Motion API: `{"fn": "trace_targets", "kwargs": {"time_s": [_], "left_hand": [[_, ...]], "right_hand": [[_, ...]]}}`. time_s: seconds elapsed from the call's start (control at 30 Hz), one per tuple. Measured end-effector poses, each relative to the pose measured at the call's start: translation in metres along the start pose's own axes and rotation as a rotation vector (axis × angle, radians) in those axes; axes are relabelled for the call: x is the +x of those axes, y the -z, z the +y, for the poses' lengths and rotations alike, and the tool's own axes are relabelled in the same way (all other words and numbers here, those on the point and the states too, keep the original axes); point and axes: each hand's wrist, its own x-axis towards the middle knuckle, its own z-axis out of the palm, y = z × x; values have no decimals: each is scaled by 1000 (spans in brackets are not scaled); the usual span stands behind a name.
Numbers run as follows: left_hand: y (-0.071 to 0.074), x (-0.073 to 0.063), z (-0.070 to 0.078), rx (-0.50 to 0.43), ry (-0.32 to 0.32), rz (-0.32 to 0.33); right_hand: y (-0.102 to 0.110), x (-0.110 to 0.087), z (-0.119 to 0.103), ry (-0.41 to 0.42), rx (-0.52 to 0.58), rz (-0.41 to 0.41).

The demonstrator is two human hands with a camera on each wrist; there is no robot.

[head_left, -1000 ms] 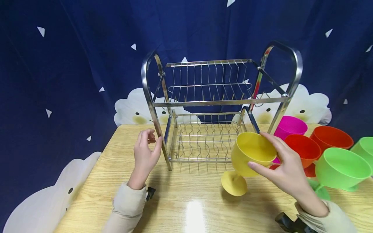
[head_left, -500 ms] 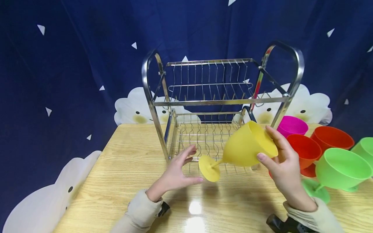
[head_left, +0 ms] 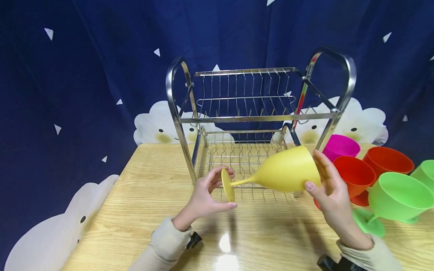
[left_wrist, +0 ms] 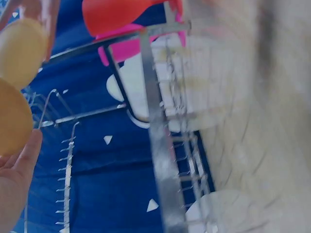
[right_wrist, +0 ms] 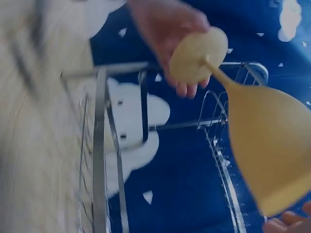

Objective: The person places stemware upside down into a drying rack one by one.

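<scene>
We've tipped the cup sideways; right hand pinches its rim; left hand has come in, spread around the base, contact unclear; two-hand hold looks feasible.

The pale, wood-grained bench has a glossy top with bright glare near its front. On it stands a two-tier, silver metal dish rack; to the right cluster a magenta goblet, two red goblets and two light-green goblets.

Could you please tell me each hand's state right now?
Right hand: holding the yellow, stemmed, plastic-looking goblet by its rim.
Left hand: open around its round foot; contact unclear.
</scene>
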Motion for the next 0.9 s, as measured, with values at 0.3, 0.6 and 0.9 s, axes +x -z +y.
{"fn": "trace_targets", "kwargs": {"time_s": [0.3,0.6,0.9], "left_hand": [[10,3,8,276,41,-83],[4,4,12,426,110,-162],[21,-3,12,438,-84,-29]], "right_hand": [[10,24,-11,341,-991,-380],[-7,26,6,370,-1294,-703],[-4,20,7,374,-1240,-625]]}}
